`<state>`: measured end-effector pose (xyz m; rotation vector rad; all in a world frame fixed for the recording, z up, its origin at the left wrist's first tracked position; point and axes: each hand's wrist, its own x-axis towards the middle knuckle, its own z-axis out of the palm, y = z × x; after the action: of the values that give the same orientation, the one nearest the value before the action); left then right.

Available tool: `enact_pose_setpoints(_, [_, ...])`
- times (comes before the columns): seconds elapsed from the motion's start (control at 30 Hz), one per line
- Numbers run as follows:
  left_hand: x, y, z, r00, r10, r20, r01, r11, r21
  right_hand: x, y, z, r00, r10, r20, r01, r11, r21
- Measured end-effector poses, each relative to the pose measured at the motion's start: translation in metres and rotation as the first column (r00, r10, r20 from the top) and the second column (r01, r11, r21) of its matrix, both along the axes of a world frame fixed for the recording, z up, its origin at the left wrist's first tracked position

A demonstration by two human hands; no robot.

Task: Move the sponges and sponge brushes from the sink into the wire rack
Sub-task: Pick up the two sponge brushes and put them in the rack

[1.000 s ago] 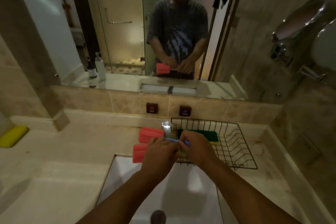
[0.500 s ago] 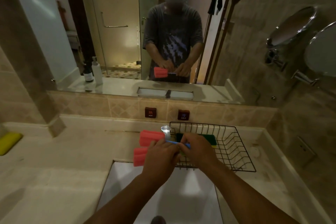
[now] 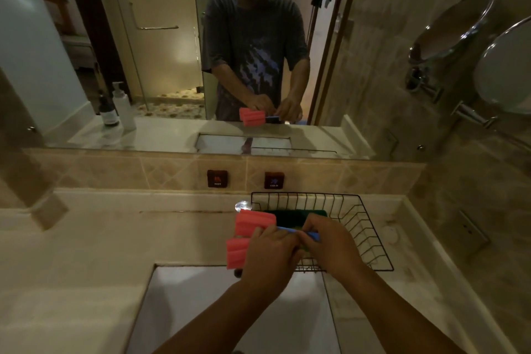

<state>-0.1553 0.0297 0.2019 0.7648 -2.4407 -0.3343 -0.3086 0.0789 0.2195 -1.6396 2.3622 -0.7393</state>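
Head cam looked down at both hands bunched together just above the far edge of the sink [image 3: 178, 310], right at the near-left corner of the wire rack [image 3: 370, 241]. Left hand [image 3: 267, 256] had its fingers curled tight around two pink sponge brushes [image 3: 254, 223], one ribbed pink head sticking out up top and the other [image 3: 237, 253] poking out lower left, both heads hanging over the bench [image 3: 86, 253] just left of the rack. Right hand [image 3: 330, 244] was pinching the thin blue handle [image 3: 311, 234] of the upper brush, fingers closed on it, and that handle ran across between the two hands. A green sponge [image 3: 290, 217] was already lying inside the rack along its back-left side, partly hidden behind the hands. Rack itself sat on the bench to the right of the sink, up against the tiled wall, below the little hot [image 3: 217, 179] and cold [image 3: 273, 180] tap buttons. Mirror [image 3: 172, 66] above showed the same grip from the front, pink brush head out to one side. Couldn't tell whether the lower brush had its own handle in the left hand's grip or not, too covered up.
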Motion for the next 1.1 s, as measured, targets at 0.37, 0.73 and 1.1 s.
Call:
enact_pose_setpoints(0.37, [-0.087, -0.001, -0.031, 0.995, 0.027, 0.099, -0.033, 0.998, 0.059, -0.094, -0.006, -0.042, 0.985, 0.119, 0.127, -0.117, 0.993, -0.027])
enact_pose_setpoints(0.73, [-0.119, -0.023, -0.088, 0.960, 0.054, 0.273, -0.103, 0.980, 0.169, -0.125, -0.037, -0.112, 0.965, 0.187, 0.183, -0.214, 0.966, 0.142])
enact_pose_setpoints(1.1, [-0.139, -0.041, -0.121, 0.937, -0.057, 0.344, -0.027, 0.972, 0.234, -0.141, -0.067, -0.153, 0.947, 0.219, 0.236, -0.285, 0.912, 0.296])
